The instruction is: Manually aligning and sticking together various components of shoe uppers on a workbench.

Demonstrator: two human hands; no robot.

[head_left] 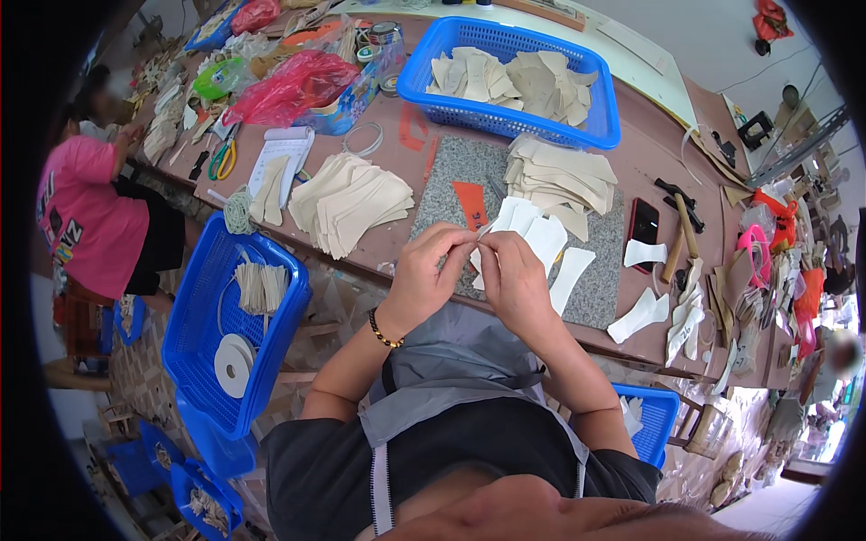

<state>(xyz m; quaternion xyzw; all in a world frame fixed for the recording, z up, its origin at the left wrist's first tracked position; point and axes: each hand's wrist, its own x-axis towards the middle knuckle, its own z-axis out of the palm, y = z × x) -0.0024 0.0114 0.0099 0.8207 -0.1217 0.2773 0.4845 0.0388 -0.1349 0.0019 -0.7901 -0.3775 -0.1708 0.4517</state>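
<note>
My left hand (431,269) and my right hand (517,278) meet over the near edge of a speckled grey stone slab (595,293). Their fingertips pinch together at one spot; whatever they hold is too small to make out. Just beyond and under my fingers, white curved cut pieces (532,233) lie fanned out. A single white piece (570,278) rests on the slab right of my right hand. Past the left hand is an orange-red piece (470,204). Stacks of cream cut pieces lie on the slab's far right (559,180) and on the table to the left (350,203).
A blue basket (606,99) of cream pieces stands at the back. Left are scissors (223,159), a notepad (287,149) and a blue basket (293,307) with a white roll. Right are a phone (643,225) and hammer (683,236). Another person (95,212) sits far left.
</note>
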